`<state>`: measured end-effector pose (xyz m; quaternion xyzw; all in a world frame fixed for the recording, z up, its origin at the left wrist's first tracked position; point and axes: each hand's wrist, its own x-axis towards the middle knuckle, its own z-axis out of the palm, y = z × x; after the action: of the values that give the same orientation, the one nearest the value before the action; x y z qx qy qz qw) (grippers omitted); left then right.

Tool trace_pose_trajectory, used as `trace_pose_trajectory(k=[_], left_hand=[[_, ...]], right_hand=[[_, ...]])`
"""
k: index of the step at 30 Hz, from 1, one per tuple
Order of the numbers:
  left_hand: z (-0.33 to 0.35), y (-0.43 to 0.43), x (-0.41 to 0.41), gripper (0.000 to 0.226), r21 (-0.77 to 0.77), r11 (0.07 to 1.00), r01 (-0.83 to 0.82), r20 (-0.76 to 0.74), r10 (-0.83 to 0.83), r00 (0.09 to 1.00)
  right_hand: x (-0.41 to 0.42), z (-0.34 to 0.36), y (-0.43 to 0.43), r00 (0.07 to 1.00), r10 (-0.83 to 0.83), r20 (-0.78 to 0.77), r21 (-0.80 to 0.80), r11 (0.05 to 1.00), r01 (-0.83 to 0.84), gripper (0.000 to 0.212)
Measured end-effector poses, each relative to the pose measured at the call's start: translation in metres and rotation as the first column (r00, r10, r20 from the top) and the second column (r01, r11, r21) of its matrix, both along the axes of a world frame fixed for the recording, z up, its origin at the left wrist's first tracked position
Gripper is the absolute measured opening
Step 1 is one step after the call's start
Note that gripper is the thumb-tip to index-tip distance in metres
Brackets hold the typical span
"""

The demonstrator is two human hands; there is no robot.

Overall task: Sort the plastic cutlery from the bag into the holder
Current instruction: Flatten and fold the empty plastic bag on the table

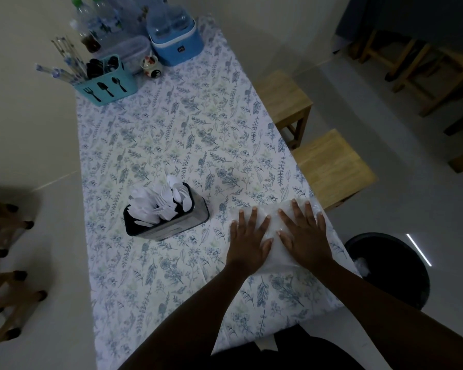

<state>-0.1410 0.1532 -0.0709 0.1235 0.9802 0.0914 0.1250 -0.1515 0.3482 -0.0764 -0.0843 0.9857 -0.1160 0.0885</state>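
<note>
Counter point(198, 129), covered with a floral cloth, runs from the upper centre to the bottom of the frame.

Bag point(277, 255): clear plastic, lying flat on the counter at right of centre, close to the counter's right edge. No contents can be made out inside it.

Left hand point(249, 241): palm down on the left part of the bag, fingers released, straight and spread, grasping nothing.

Right hand point(305, 236): palm down on the right part of the bag, fingers likewise released and spread. The two hands lie side by side, thumbs near each other.

Holder point(177, 225): dark, rectangular, upright on the counter left of the bag and apart from it. White plastic cutlery point(163, 201) stands in it.

Upper left of frame: teal caddy point(107, 89) and blue box point(177, 46).

Right of the counter: two wooden stools point(332, 166). Lower right: black bin point(393, 271) on the floor
</note>
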Motion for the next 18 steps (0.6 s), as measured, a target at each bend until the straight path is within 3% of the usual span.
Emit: trace_pose_trajectory(k=[15,18], left_hand=[[0.003,-0.001,0.0,0.059,0.015,1.0,0.015,0.016,-0.015,1.0],[0.012,-0.005,0.003,0.054,0.042,0.997,-0.058,0.004,0.058,0.998]], right_hand=[[-0.001,0.001,0.001,0.998,0.014,0.054,0.0,1.0,-0.014,0.063],[0.004,0.007,0.006,0.999,-0.039,0.01,-0.032,0.999,0.039,0.057]])
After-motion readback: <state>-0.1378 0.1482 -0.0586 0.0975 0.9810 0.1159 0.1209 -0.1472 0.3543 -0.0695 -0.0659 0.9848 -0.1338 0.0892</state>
